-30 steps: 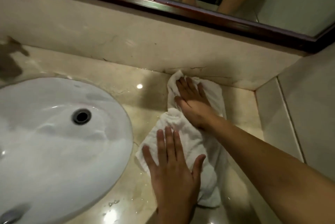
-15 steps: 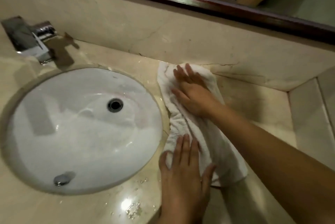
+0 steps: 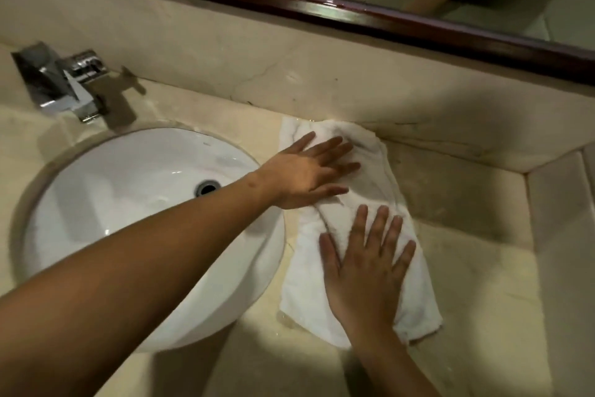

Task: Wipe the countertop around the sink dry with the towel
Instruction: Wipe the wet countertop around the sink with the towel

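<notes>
A white towel (image 3: 302, 274) lies stretched out on the beige marble countertop (image 3: 476, 284), just right of the round white sink (image 3: 128, 197). Its far end touches the backsplash. My left arm reaches across the basin, and my left hand (image 3: 306, 171) presses flat on the towel's far end with fingers straight and pointing right. My right hand (image 3: 363, 271) lies flat on the near half of the towel, fingers spread and pointing away from me. Neither hand curls round the cloth.
A chrome faucet (image 3: 61, 81) stands behind the sink at the left. The marble backsplash (image 3: 289, 75) runs under a dark-framed mirror (image 3: 322, 7). A raised side ledge (image 3: 563, 235) closes the counter on the right. Water glints beside the towel's near corner (image 3: 286, 319).
Earlier my right hand pressed the towel's far end and my left the near end; now they have swapped places. The towel lies nearer the sink, and the view shows more of the basin.
</notes>
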`<state>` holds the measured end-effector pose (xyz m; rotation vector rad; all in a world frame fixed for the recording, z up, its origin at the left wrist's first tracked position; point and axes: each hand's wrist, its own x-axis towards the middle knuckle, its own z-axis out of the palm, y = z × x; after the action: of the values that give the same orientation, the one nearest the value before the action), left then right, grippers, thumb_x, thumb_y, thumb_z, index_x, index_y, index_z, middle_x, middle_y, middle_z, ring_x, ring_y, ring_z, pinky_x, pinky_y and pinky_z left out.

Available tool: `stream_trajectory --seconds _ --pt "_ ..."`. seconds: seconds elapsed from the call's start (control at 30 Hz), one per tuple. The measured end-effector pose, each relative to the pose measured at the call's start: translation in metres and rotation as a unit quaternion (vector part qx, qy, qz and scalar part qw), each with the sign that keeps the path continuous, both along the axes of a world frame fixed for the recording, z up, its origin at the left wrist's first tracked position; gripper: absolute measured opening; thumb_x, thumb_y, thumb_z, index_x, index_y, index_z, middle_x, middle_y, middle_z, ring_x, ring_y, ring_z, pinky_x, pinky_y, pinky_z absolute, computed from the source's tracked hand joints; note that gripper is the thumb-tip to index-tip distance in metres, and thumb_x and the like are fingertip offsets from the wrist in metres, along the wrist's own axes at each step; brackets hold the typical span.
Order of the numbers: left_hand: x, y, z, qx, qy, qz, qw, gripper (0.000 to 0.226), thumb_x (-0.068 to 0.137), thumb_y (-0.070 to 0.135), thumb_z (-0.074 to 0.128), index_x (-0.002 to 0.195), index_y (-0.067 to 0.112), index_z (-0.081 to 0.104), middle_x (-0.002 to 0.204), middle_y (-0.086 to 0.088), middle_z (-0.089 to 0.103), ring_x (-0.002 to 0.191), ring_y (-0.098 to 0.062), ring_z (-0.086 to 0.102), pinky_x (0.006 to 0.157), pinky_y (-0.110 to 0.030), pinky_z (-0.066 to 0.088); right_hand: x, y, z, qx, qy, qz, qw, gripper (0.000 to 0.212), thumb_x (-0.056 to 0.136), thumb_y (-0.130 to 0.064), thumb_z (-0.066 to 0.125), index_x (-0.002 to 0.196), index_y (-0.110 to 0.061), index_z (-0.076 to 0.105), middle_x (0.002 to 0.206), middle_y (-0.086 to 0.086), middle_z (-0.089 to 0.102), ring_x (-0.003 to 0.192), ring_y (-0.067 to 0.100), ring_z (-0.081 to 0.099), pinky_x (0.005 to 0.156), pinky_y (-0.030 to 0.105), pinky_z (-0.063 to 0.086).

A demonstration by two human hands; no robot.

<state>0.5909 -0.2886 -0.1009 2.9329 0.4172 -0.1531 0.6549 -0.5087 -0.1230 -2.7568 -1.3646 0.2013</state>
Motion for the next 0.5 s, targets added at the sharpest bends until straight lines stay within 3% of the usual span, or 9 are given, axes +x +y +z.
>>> stream_trajectory --seconds 0.1,0.27,0.37,0.5 --pt "-0.002 0.019 -0.009 0.016 0.002 -0.038 0.999 0.064 0.106 0.066 0.018 0.165 0.042 0.012 0.176 0.007 0.001 0.161 -0.013 -0.006 0.13 -0.045 0.0 0.014 0.006 0.0 0.008 -0.01 0.043 0.999 0.089 0.1 -0.073 0.02 0.165 -0.012 0.021 0.171 0.018 0.018 0.159 0.037 0.016 0.125 0.061 0.016" --pt "-0.013 0.047 -0.016 0.029 -0.035 -0.023 0.999 0.066 0.105 0.068 0.022 0.164 0.04 0.018 0.175 0.011 0.007 0.161 -0.009 -0.003 0.13 -0.05 -0.003 0.034 0.03 0.008 0.018 0.012 0.111 0.994 0.081 0.102 -0.072 0.008 0.166 -0.023 0.004 0.174 0.004 -0.002 0.161 0.023 -0.006 0.13 0.052 0.005" --pt "-0.022 0.061 -0.02 0.039 -0.041 -0.011 0.998 0.068 0.104 0.069 0.021 0.164 0.039 0.019 0.174 0.012 0.012 0.161 -0.009 0.002 0.13 -0.051 0.0 0.047 0.052 0.005 0.029 0.027 0.156 0.987 0.07 0.105 -0.064 0.009 0.165 -0.028 0.006 0.174 -0.001 -0.001 0.16 0.017 -0.011 0.13 0.048 0.001" --pt "-0.036 0.069 -0.025 0.045 -0.052 0.022 0.997 0.068 0.102 0.07 0.017 0.164 0.041 0.019 0.173 0.011 0.018 0.16 -0.01 0.011 0.129 -0.052 0.005 0.068 0.075 0.002 0.043 0.043 0.213 0.975 0.064 0.106 -0.056 0.015 0.164 -0.03 0.014 0.173 -0.005 0.007 0.16 0.011 -0.002 0.131 0.042 0.005"
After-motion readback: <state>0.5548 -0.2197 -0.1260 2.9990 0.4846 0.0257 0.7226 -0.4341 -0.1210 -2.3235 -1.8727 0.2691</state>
